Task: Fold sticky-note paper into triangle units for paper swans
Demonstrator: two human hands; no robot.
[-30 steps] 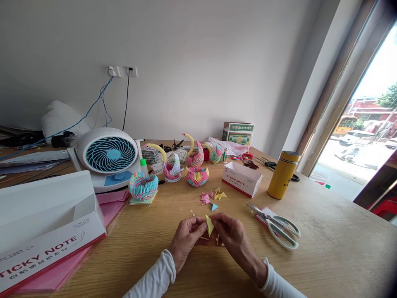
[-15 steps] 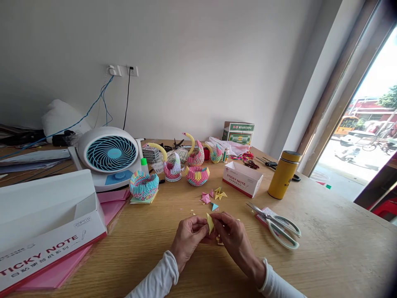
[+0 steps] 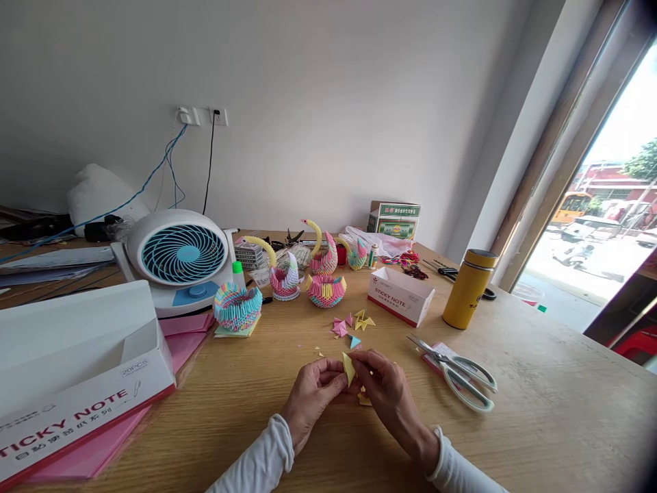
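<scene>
Both hands raised just above the wooden table [image 3: 538,411], near its front edge, meeting over 1 small yellow folded paper piece [image 3: 348,368]. Left hand [image 3: 313,394] pinched narrowly on the piece's left side, thumb and forefinger closed on it. Right hand [image 3: 387,390] pinched on the right side, fingertips [image 3: 361,361] touching the fold. Piece upright, pointed tip upward, held between the 2 hands and clear of the table.

Handling judgement: very light, thin, easily creased or torn; stiff only along the folded edges. Best taken at those edges or at the thick base, with light pressure; the point likely to bend if squeezed.

Another yellow scrap [image 3: 365,399] lying flat on the table just under the right hand. Loose folded pieces [image 3: 352,324] in pink, yellow and blue near, farther from the person. Scissors [image 3: 456,373] to the right, lying partly on a pink pad, not touched. Yellow flask [image 3: 469,288] beyond them, upright. Small sticky note box [image 3: 400,296] between flask and paper swans [image 3: 308,263]. Desk fan [image 3: 177,257] at left rear; large sticky note box [image 3: 76,383] and pink sheets [image 3: 107,445] at near left.
</scene>
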